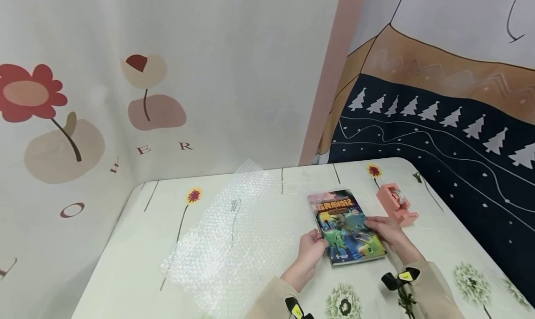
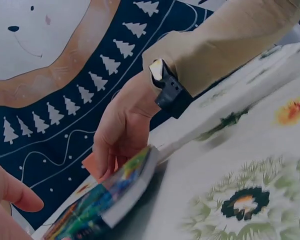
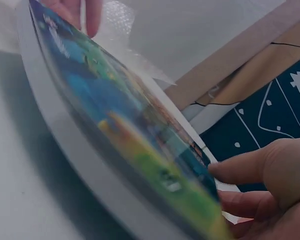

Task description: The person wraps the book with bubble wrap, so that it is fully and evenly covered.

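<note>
A paperback book (image 1: pixel 344 228) with a colourful cartoon cover is held between both hands, tilted a little above the table, its pale page edge (image 3: pixel 65 135) showing in the right wrist view. My left hand (image 1: pixel 311 251) grips its left edge. On the right edge, my right hand (image 1: pixel 386 231) pinches it, thumb on the cover and fingers below. To the left of the book lies a sheet of clear bubble wrap (image 1: pixel 234 240). Just beyond my right hand stands a pink tape dispenser (image 1: pixel 394 203) with a roll of tape in it.
A white cloth with printed flowers covers the table (image 1: pixel 138 244). Behind it hangs a pale printed curtain (image 1: pixel 234 77), and a dark one with white trees (image 1: pixel 439 138) borders the right side. The bubble wrap reaches the table's back edge.
</note>
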Motion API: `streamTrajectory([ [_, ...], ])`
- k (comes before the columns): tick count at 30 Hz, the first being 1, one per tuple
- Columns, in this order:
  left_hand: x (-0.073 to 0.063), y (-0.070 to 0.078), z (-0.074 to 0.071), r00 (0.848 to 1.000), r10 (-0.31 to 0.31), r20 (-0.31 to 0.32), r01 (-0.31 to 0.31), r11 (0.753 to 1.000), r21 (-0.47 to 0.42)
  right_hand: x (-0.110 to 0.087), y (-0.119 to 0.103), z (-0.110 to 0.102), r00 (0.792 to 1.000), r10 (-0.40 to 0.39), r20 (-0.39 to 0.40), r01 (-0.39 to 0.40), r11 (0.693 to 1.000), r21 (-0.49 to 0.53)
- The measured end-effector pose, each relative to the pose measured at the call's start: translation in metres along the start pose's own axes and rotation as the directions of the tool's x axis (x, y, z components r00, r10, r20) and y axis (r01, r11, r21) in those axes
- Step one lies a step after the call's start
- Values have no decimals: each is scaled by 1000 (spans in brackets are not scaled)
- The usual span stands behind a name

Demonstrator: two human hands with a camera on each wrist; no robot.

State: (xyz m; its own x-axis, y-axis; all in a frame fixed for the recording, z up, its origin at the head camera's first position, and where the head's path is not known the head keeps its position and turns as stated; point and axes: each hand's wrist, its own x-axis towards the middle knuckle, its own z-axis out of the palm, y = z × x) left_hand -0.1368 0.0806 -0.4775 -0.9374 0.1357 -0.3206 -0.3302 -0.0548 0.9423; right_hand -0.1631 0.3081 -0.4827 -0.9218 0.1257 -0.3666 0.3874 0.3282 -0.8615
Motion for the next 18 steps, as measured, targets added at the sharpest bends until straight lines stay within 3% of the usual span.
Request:
streamTrajectory([
  [5, -2, 1, 4, 1000, 7, -15, -8, 997, -82, -2, 3, -6, 999, 1, 54, -4, 998, 57],
  [10, -4, 2, 12, 1000, 11, -26, -16, 986, -167, -10, 9, -12, 996, -34, 83, 31, 999, 43],
  [18, -4, 4, 13, 999, 44, -17, -47, 984, -171, -28, 3, -19, 998, -63, 21, 61, 994, 88],
])
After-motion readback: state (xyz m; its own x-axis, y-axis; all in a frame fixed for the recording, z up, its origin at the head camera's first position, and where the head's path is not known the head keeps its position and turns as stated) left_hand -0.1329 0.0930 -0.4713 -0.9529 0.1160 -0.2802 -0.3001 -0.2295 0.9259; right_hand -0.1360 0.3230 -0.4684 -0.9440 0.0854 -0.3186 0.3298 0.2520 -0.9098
